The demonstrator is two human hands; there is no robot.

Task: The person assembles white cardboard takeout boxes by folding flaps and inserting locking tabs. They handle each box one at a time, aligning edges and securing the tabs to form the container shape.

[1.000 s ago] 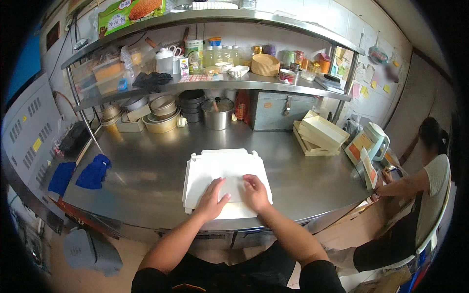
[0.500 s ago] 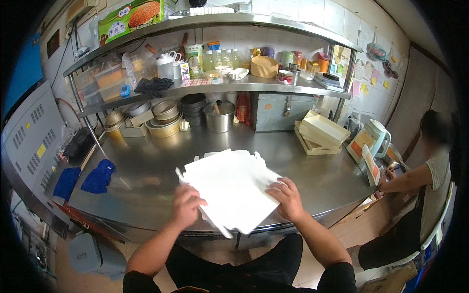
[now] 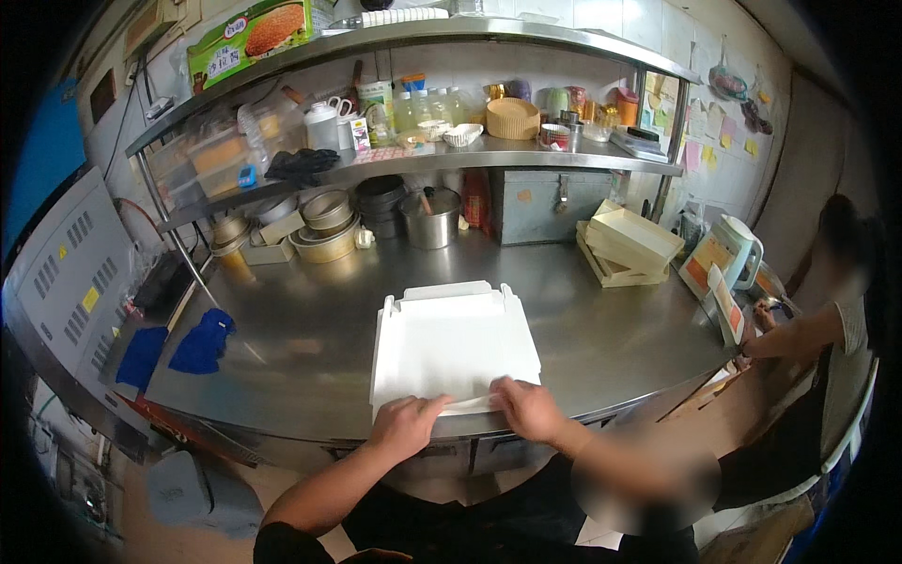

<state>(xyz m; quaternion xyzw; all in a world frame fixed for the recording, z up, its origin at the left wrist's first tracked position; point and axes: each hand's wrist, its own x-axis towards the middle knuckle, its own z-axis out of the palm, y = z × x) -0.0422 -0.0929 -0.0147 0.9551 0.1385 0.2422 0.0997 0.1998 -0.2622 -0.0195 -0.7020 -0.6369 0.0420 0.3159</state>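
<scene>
A white cardboard box blank (image 3: pixel 456 348) lies on the steel counter, with a flap and small side tabs raised along its far edge. At its near edge, my left hand (image 3: pixel 407 425) pinches the left part of the near flap, thumb toward the middle. My right hand (image 3: pixel 528 410) grips the same flap further right, with its fingers curled over it. Between the two hands the flap is bent up off the counter. Some fingertips are hidden behind the folded cardboard and the hands themselves.
Blue cloths (image 3: pixel 202 341) lie on the left of the counter (image 3: pixel 310 329). Pans and a steel pot (image 3: pixel 432 221) stand at the back, beside a grey metal chest (image 3: pixel 550 211). Cream trays (image 3: pixel 634 244) are stacked at right. Another person (image 3: pixel 836 348) works at far right.
The white cardboard, tilted and held up at both sides before, now lies squared on the counter. Both hands have moved closer together and down to its near edge.
</scene>
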